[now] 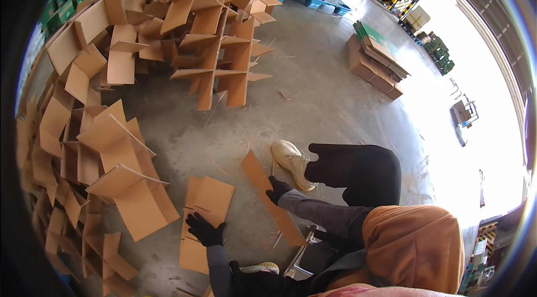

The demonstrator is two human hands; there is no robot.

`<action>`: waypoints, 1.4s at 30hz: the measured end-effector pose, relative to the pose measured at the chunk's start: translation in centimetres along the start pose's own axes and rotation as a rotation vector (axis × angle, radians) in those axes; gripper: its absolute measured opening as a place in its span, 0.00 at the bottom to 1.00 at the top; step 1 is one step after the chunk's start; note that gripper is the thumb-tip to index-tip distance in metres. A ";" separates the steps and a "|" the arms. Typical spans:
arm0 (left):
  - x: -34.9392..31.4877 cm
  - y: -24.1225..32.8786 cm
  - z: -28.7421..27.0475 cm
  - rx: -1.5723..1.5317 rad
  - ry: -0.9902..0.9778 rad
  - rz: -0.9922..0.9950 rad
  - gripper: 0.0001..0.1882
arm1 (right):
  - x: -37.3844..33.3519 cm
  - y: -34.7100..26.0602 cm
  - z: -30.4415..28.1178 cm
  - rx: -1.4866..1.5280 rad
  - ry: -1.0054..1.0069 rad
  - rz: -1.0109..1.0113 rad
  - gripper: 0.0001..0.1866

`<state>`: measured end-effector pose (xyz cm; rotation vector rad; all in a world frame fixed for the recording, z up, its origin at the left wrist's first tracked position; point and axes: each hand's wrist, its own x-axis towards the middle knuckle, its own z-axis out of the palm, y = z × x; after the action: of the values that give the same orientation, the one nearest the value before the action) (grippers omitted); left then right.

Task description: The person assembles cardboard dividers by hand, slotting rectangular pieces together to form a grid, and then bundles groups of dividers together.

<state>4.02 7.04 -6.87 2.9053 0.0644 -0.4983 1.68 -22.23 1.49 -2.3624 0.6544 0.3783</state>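
Observation:
My left hand (pixel 206 229), in a black glove, lies with fingers spread on a flat cardboard sheet (pixel 210 193) on the floor. Slits show in this sheet, and it seems to lie over or beside another piece. To the right, my right hand (pixel 278 189), also in a black glove, closes on the edge of a long, narrow cardboard strip (pixel 288 224). That strip slants from upper left to lower right, between the sheet and my shoe (pixel 291 160). The right fingertips are partly hidden.
Slotted cardboard dividers (pixel 218 39) stand in a large pile at far left, with more dividers (pixel 131 185) close to my left hand. Flat cardboard stacks (pixel 375 65) lie far right. A low metal-framed stool (pixel 305 260) is by my legs. Scraps litter the concrete floor (pixel 313 107).

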 end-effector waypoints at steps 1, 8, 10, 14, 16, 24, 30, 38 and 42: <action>-0.3 0.5 0.1 -0.005 0.024 -0.005 0.65 | 0.0 0.8 0.9 -0.083 0.001 0.000 0.28; 1.2 1.2 0.1 -0.193 0.267 0.187 0.53 | 3.6 3.4 -0.5 -0.006 0.145 -0.086 0.22; 1.3 -1.5 -1.9 -0.411 0.385 0.285 0.31 | 2.5 -1.3 -1.2 0.167 0.089 -0.316 0.22; -1.7 2.1 -6.0 -0.424 0.249 0.274 0.08 | -1.5 -8.9 -1.7 0.220 -0.079 -0.382 0.24; -2.7 3.2 -4.5 -0.441 0.233 0.273 0.09 | -3.1 -11.0 -0.3 0.107 -0.176 -0.400 0.25; -5.0 3.3 -2.3 -0.315 0.221 0.340 0.09 | -3.6 -9.7 1.6 -0.388 -0.412 -0.399 0.32; -4.3 3.9 -2.4 -0.181 0.237 0.263 0.11 | -3.1 -9.6 6.8 -0.519 -0.295 -0.521 0.40; -3.8 3.0 -3.7 -0.424 0.008 0.459 0.16 | -1.1 -6.5 8.7 -0.548 -0.310 -0.450 0.41; 0.1 -0.5 -9.3 -0.864 -0.215 0.449 0.24 | -0.4 -7.3 8.9 -0.529 -0.283 -0.471 0.41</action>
<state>7.07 9.37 1.64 1.9313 -0.3156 -0.5236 4.43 -11.38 -1.24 -2.7715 -0.1664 0.7191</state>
